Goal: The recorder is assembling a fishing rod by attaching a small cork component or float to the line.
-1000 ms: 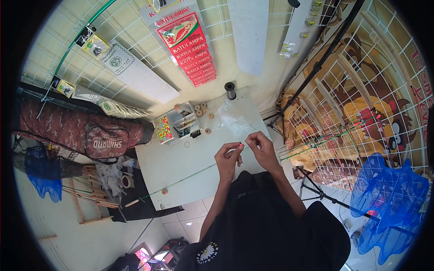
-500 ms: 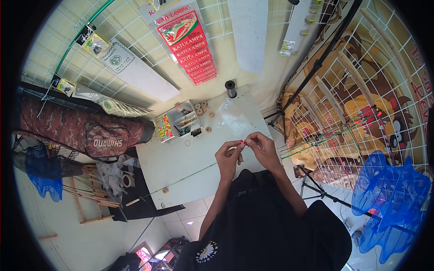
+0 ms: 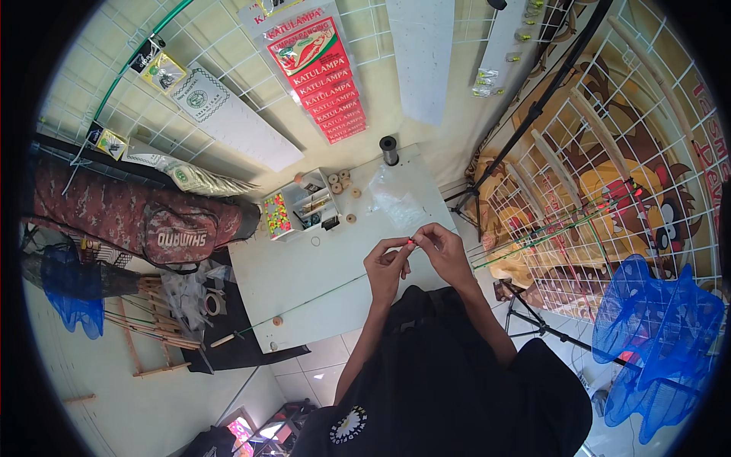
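Over the table's front right part, my left hand (image 3: 386, 264) and my right hand (image 3: 444, 254) meet fingertip to fingertip. Both are closed in a pinch. Between them shows a tiny red-orange piece (image 3: 411, 241), too small for its kind to be told. A thin green fishing rod (image 3: 306, 302) with a pale wooden handle (image 3: 223, 340) lies slantwise over the white table (image 3: 304, 266), and its line runs behind my left hand. Near the handle, a small round wooden spool (image 3: 278, 321) rests on the table.
A divided white box (image 3: 314, 199) with bright float pieces (image 3: 276, 215) stands at the back, beside several wooden spools (image 3: 344, 177). A clear plastic bag (image 3: 396, 199) and a black spool (image 3: 389, 150) are farther right. A camouflage rod bag (image 3: 152, 217) borders the left, a black tripod (image 3: 525, 316) the right.
My hands stay almost in place; the fingertips shift slightly around the red-orange piece. Nothing on the table has visibly moved.
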### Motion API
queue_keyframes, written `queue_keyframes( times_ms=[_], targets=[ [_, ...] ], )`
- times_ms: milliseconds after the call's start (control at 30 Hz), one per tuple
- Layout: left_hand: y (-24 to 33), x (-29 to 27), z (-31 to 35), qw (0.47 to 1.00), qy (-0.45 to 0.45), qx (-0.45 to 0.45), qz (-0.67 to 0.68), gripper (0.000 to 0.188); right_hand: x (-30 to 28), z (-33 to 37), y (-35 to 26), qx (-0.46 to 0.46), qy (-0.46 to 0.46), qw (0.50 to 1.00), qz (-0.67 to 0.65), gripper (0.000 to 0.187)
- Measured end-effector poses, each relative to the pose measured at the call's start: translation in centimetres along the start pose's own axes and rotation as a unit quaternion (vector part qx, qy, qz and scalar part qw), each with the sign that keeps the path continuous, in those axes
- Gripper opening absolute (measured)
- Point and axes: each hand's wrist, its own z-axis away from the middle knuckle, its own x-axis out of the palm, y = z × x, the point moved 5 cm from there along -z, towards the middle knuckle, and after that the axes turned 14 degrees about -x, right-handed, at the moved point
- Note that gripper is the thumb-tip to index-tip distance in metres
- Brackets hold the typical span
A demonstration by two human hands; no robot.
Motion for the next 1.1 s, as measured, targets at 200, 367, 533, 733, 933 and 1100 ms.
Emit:
queue_keyframes(
  times_ms=[200, 367, 533, 733, 933, 1100],
  targets=[
    [-0.2, 0.0, -0.1, 1.0, -0.001, -0.006, -0.017, 0.013, -0.1, 0.0, -0.1, 0.009, 0.009, 1.0, 0.011, 0.017],
    [0.1, 0.4, 0.1, 1.0, 0.006, -0.011, -0.022, 0.014, -0.3, 0.0, 0.3, 0.004, 0.02, 1.0, 0.0, 0.015],
    [0.4, 0.5, -0.1, 1.0, 0.01, -0.009, -0.021, 0.015, -0.6, 0.0, -0.1, 0.003, 0.016, 1.0, -0.006, 0.014],
    [0.3, 0.7, -0.2, 0.999, -0.002, -0.016, -0.033, 0.014, -0.9, 0.0, -0.1, 0.005, 0.029, 1.0, 0.004, 0.015],
    [0.1, 1.1, -0.4, 0.999, -0.01, -0.021, -0.034, 0.014, -1.1, -0.1, 0.0, 0.006, 0.045, 0.999, 0.013, 0.014],
    [0.2, 1.2, -0.3, 1.0, -0.007, -0.024, -0.009, 0.015, -1.0, 0.1, -0.1, -0.003, 0.029, 0.999, 0.04, 0.011]
  ],
)
